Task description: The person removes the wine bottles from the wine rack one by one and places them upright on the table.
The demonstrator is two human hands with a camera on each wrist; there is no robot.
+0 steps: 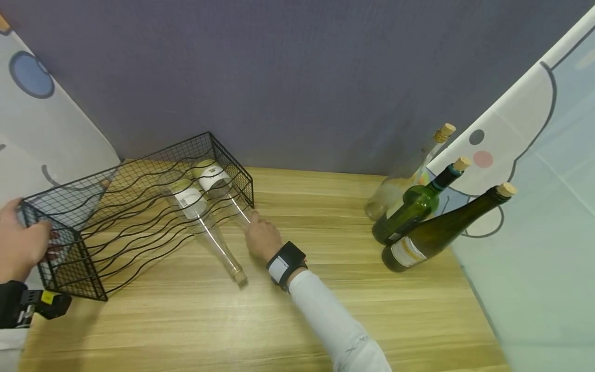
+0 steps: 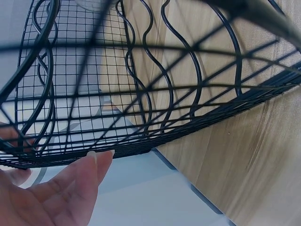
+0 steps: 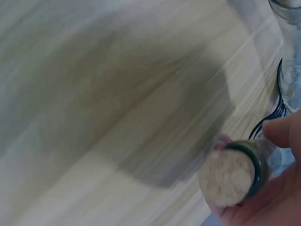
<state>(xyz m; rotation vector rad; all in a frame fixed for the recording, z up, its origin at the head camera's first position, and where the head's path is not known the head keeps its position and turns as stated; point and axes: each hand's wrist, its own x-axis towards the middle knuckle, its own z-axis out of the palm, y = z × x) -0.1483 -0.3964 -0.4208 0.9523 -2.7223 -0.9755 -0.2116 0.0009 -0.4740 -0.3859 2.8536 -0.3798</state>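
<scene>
Our left hand [image 1: 23,240] grips the rack [image 1: 231,156], our right hand [image 1: 263,237] the neck [image 1: 238,206] of the bottle [image 1: 215,176] lying at the rack's right end, apt, we judge, since it looks slick and fragile.

Soft light over the wooden table [image 1: 325,320], pale sheen toward its front edge, shadow at its front left corner, nearest basket wires [image 2: 263,17] out of focus in the left wrist view, broad hazy shadow and blurry cork [image 3: 225,178] in the right.
</scene>
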